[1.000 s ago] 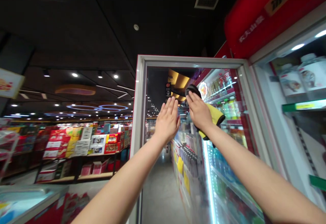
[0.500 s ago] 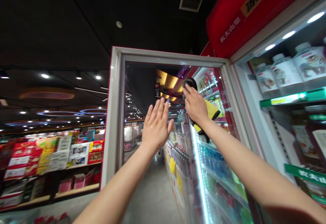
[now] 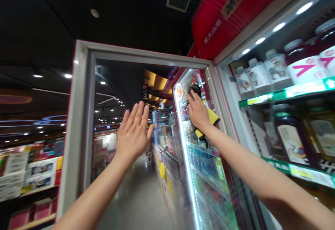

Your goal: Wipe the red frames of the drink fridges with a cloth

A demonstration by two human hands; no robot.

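Observation:
A glass cooler door with a grey frame stands open in front of me. Against its pane, toward the hinge side, my right hand presses a yellow and black cloth. Black fabric bunches past the fingertips, and the palm hides part of the cloth. My left hand is raised at the left of the pane, palm forward, fingers extended and thumb apart, holding nothing. Whether it touches the glass I cannot tell.
To the right, the lit cooler has shelves of bottles, including dark drink bottles. A red sign panel juts out above. Boxed goods fill shelves at the lower left. Through the glass show a grey floor and stacked goods.
The view has swung right, bringing more of the cooler's bottles into sight. My right hand and the cloth have slid across the pane toward the hinge side. My left hand stays raised and flat.

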